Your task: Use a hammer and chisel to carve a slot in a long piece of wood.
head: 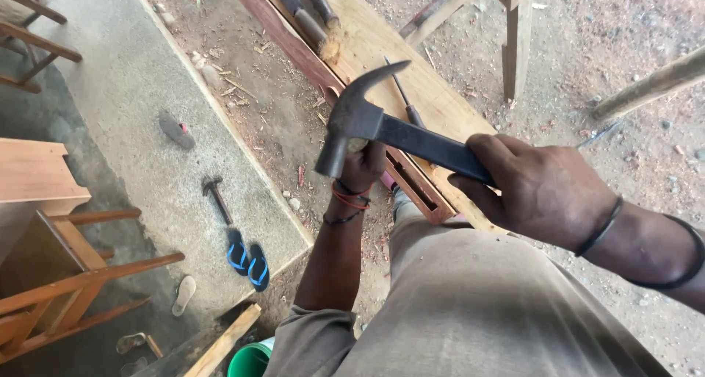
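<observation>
- Closest to the lens, grey cloth of my clothing (470, 303) fills the bottom, and both arms reach out past it.
- Right hand (540, 189) is clenched round the dark handle of the claw hammer (367, 120), held up in the air, head to the left, claw curving up.
- Left hand (361, 167) sits right under the hammer head, fingers curled; whether it pinches a nail or anything else I cannot tell, the head hides it.
- Below the hammer lies the long reddish wooden piece (411, 182) with a slot cut in it, alongside a pale plank (411, 68) on the ground.
- By my judgement the blow is not yet landed: hammer raised, wood untouched at this instant.
- On the plank rest a screwdriver (402, 94) and two dark-handled tools (308, 13).
- Off left on the concrete floor (132, 83): a second hammer (218, 199), blue sandals (247, 259); wooden chair frames (66, 274) stand at the edge.
</observation>
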